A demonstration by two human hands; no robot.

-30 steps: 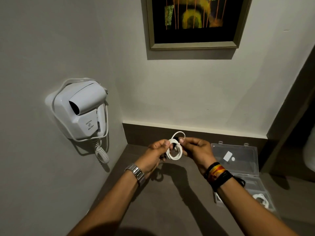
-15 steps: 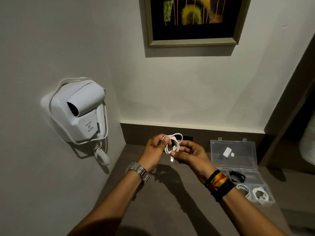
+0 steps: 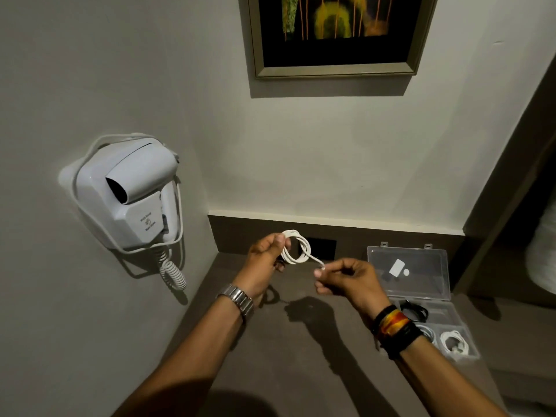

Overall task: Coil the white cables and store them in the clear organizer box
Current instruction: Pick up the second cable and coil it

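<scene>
The workspace is a corner formed by two pale plaster walls point(image 3: 331, 152) above a dark, matte countertop point(image 3: 301, 356) with a raised dark backsplash strip along the rear. A framed picture point(image 3: 334, 34) hangs high on the rear wall. A white wall-mounted hair dryer point(image 3: 129, 203) is fixed to the left wall, its spiral cord hanging below it and clear of the work area. Lighting is dim; the arms cast hard shadows on the countertop.

The clear organizer box point(image 3: 412, 296) sits on the countertop to the right, against the backsplash, lid open and leaning back. This orientation leaves the compartments accessible from above. The front compartments already contain coiled white cables point(image 3: 454, 344); a dark coiled item point(image 3: 416, 313) occupies a compartment behind them.

The white cable point(image 3: 296, 249) in process is held in the air above the countertop, left of the box. The left hand point(image 3: 264, 263) is closed on the coil, thumb and fingers pinching the loops together so they cannot spring apart. The right hand point(image 3: 349, 278) is closed in a fingertip pinch on the free connector end, drawn out to the right of the coil. The end appears to pass across the loops, which suggests a securing wrap or tuck is under way. Transfer to the box is not yet done.
</scene>
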